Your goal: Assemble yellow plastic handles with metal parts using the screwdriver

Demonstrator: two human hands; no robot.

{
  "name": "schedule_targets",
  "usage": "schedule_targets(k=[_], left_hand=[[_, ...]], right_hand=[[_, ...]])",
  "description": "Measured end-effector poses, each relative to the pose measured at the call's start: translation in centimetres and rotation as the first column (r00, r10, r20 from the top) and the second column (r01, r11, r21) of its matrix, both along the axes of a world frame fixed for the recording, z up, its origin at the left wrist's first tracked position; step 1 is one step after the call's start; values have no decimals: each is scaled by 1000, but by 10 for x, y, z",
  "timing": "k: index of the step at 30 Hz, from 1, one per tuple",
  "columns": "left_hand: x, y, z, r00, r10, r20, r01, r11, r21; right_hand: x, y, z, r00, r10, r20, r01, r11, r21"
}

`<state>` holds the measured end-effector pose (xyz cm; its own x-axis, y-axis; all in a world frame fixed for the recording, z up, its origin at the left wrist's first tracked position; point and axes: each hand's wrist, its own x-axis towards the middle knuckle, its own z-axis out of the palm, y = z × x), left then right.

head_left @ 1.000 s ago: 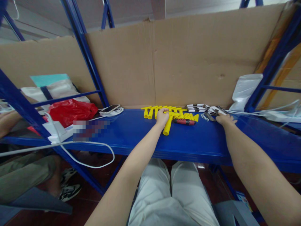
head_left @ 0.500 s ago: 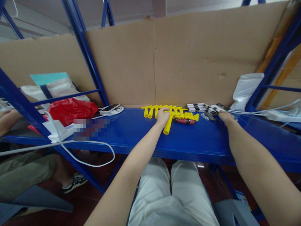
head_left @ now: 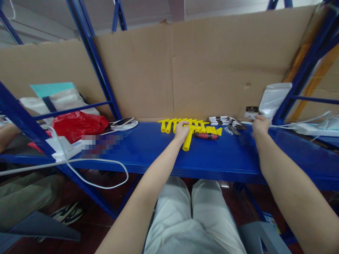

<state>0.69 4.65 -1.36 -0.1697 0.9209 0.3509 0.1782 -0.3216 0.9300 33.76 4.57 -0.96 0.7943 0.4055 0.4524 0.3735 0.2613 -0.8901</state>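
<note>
My left hand is closed around a yellow T-shaped plastic tool with a round hollow handle, held above the blue shelf. Behind it, several like yellow tools stand in a row. A red and black screwdriver-like handle lies just right of the held tool, below small yellow plastic pieces. Over at the right, my right hand has its fingers closed at the edge of a flat black-and-white packet, raised in front of the cardboard. A white plastic bag is right behind that hand.
Several black-and-white packets lie stacked at the back, near dark flat pieces. Leftward are a phone on a coiled white cable, a red bag and a power strip. Another person's arm shows at far left.
My right hand has moved right and up from the packets, with one packet now showing at its fingers. My left hand keeps hold of the yellow tool in about the same place.
</note>
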Motion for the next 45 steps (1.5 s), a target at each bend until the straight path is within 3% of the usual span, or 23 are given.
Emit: schedule_targets(k=[4,7,11,16,18,20,31,36,39,45], left_hand=[[-1,0,0,1000,-7,13,7,1000,14],[-2,3,-2,998,-43,43,43,999,3],[-2,5,-4,996,-46,74,45,999,7],[1,-1,0,993,-83,82,83,997,7],[2,-3,3,995,-97,39,97,995,-12],[2,-4,4,995,-100,-1,100,994,-32],[1,6,-4,993,-115,38,116,993,-13],[1,2,0,989,-102,107,104,995,-12],[1,-4,6,977,-73,200,92,992,-91],[-2,-9,15,919,-35,392,129,968,-217]], right_hand=[[-31,-7,22,985,124,-121,-107,985,137],[-59,-12,33,916,362,-174,-328,924,197],[-91,-23,35,714,687,-137,-676,727,123],[-122,-36,27,455,867,-202,-889,433,-148],[-129,-36,21,414,879,-237,-904,367,-218],[-133,-34,16,395,884,-249,-908,334,-253],[-138,-38,18,403,859,-317,-906,324,-273],[-143,-42,21,438,825,-356,-898,388,-205],[-142,-42,21,456,823,-338,-889,409,-205],[-137,-35,17,479,864,-157,-871,445,-210]])
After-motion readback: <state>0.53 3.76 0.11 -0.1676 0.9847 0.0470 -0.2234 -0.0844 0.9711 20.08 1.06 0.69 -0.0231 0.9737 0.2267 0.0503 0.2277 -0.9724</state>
